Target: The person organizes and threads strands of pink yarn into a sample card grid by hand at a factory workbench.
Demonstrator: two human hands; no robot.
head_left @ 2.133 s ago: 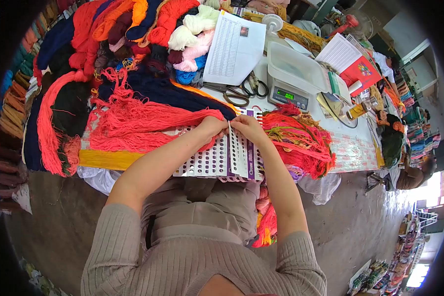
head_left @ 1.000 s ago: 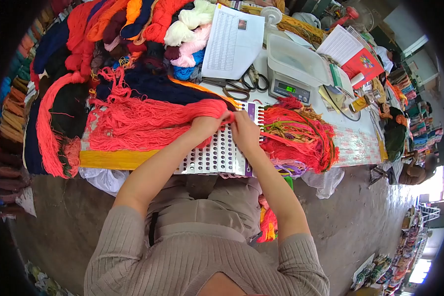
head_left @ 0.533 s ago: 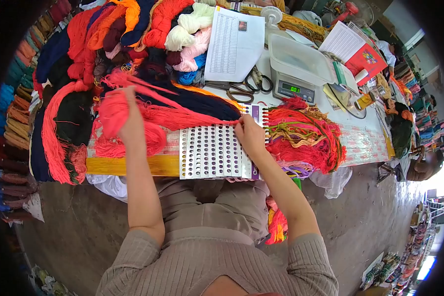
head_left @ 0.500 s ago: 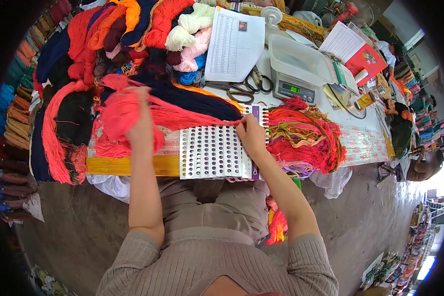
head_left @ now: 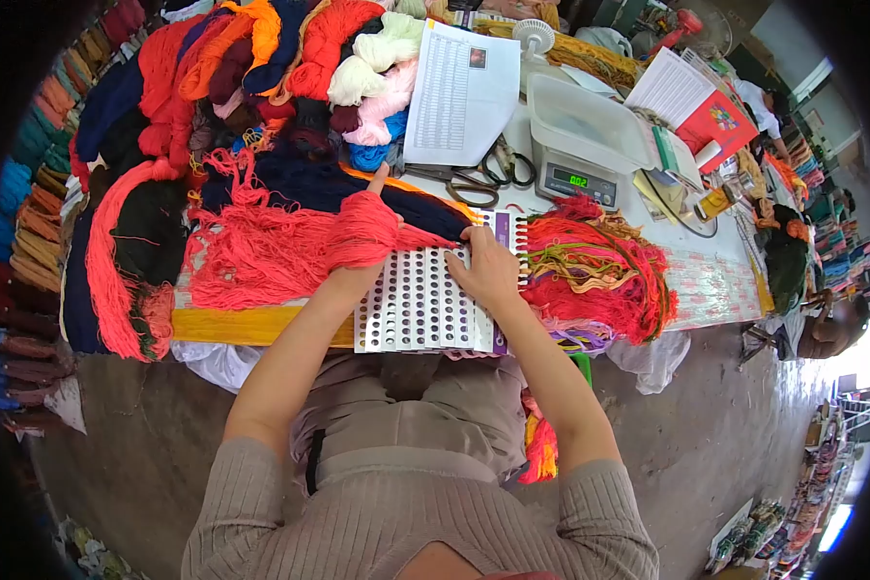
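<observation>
Coral yarn (head_left: pixel 362 232) is wrapped around my left hand (head_left: pixel 365 273), which grips it above the left part of the white punched cards (head_left: pixel 416 300). One finger sticks up past the yarn; the others are mostly covered. A strand bundle runs from this hand toward the cards' upper edge. More loose coral yarn (head_left: pixel 251 256) spreads over the table to the left. My right hand (head_left: pixel 490 271) lies on the right part of the cards, thumb and fingers apart. Under the coral strands lies a dark navy skein (head_left: pixel 309 188).
Behind are scissors (head_left: pixel 474 184), a printed sheet (head_left: pixel 462 92) and a digital scale (head_left: pixel 575 181) bearing a clear plastic tub (head_left: pixel 590 121). Mixed red and multicoloured yarn (head_left: pixel 599 271) lies right of the cards. Skeins (head_left: pixel 333 48) are heaped at back left. Another person (head_left: pixel 759 106) is far right.
My left hand has moved right and toward the cards, with coral yarn now wound around it. My right thumb has spread away from the fingers. The scale reading went from 0.01 to 0.02.
</observation>
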